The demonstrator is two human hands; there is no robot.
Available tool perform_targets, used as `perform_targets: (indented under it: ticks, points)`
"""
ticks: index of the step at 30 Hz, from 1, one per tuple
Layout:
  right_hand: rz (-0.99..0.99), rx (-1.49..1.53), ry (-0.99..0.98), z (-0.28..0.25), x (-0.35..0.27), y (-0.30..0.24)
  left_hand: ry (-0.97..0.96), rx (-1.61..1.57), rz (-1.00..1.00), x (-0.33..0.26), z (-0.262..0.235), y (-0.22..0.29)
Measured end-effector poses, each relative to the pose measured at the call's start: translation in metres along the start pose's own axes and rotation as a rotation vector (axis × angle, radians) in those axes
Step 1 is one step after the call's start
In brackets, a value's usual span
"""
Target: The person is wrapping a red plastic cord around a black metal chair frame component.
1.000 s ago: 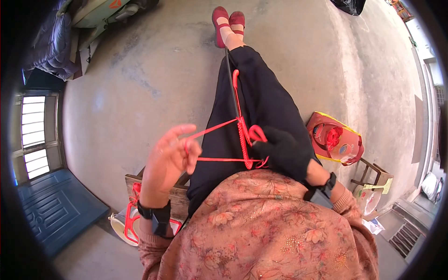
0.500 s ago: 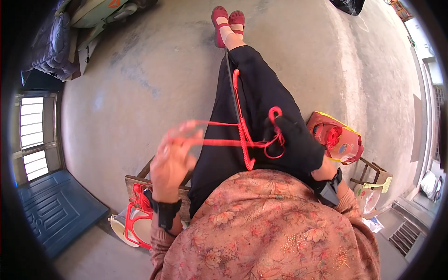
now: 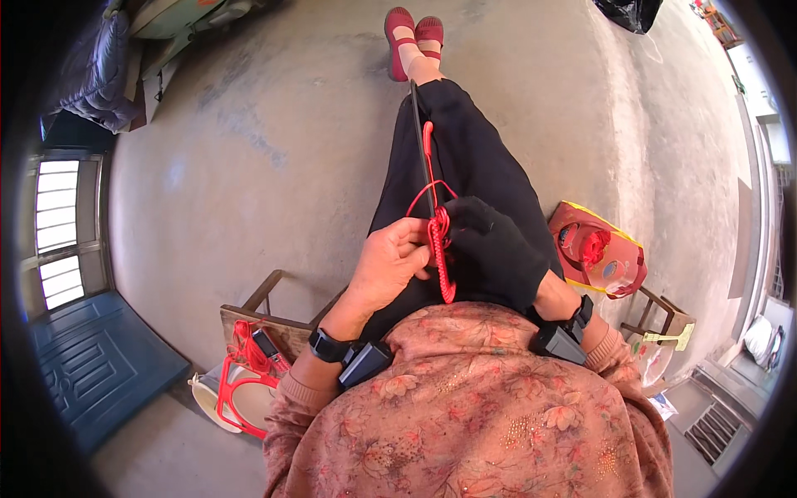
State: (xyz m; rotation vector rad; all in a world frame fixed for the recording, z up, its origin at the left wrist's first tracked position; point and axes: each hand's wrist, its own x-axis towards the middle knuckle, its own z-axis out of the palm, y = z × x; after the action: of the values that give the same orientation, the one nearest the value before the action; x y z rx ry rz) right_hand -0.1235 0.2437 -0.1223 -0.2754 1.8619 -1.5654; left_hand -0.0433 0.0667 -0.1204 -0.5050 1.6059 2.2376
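Between my hands, over my lap, lies a red cord-covered strip [image 3: 443,274] with ridged braiding and a curved near end. Along its far part runs a thin dark rod [image 3: 421,137] pointing toward my feet. My bare left hand [image 3: 388,264] is closed at the strip's left side, fingertips pinching the red cord [image 3: 413,202], which arcs in a loop over the rod. From the right, my right hand [image 3: 502,256] in a black glove closes on a bunched coil of the same cord against the strip. Its fingertips are partly hidden.
At left, a wooden bench [image 3: 278,332] stands beside a white bucket [image 3: 207,398] and a red frame [image 3: 224,407]. A red bag [image 3: 618,270] with red cord lies at right near a small wooden stool [image 3: 677,311]. A blue door panel [image 3: 108,365] is far left.
My left hand has moved right, from holding the cord stretched out leftward to the strip. My right hand has come in left against the strip. The stretched cord is now a small loop.
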Motion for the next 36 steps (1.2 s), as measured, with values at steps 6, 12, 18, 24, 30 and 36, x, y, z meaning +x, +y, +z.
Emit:
perform_targets:
  ticks: [6, 12, 18, 24, 30, 36]
  points:
    - [-0.057, -0.234, -0.004, 0.011, -0.001, -0.016, 0.003, 0.074, -0.069, -0.002, -0.001, 0.0]
    - [-0.194, -0.3, 0.103, -0.004, 0.002, -0.02, 0.227, 0.041, 0.05, -0.005, -0.024, 0.006]
    - [-0.591, -0.617, 0.311, -0.006, 0.018, -0.061, 0.166, -0.602, 0.244, -0.052, -0.043, 0.092]
    - [-0.62, -0.344, -0.245, 0.001, 0.044, -0.064, -0.157, -0.751, 0.673, -0.115, -0.052, 0.162]
    - [0.001, 0.542, -0.314, -0.022, 0.021, -0.067, 0.391, -0.215, 0.462, -0.06, -0.07, 0.1]
    - [0.143, 0.562, -0.117, -0.013, 0.001, -0.064, 0.239, 0.533, 0.138, 0.001, 0.016, 0.026]
